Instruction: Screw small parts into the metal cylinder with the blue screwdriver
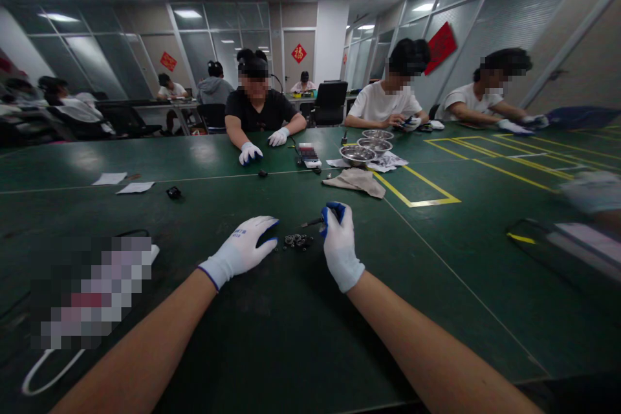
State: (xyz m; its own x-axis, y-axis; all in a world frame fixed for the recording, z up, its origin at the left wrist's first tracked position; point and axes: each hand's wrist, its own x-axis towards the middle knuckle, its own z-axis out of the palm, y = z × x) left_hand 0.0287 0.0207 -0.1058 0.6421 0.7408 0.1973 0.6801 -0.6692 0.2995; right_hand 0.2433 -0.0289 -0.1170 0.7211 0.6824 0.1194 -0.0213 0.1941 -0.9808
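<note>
The left hand, in a white glove with blue at the fingertips, lies low over the green table. Its thumb and its fingers are moderately apart, with a gap open toward the small parts, and I see nothing held in this gap. The small parts, some like shiny rings and some dark, make a loose little pile on the table, between the two hands and nearer to the left fingertips.

The right hand, gloved in the same way, is closed around a thin dark tool. The fingers are bent and pressed together on its rear end, and the pointed end comes out to the left, just above the pile (what kind of tool it is, I cannot tell exactly).

Farther away on the table, beyond the right hand, there is a crumpled beige cloth, and behind it are metal bowls. Across the table sits a person in a black shirt, also with white gloves.
</note>
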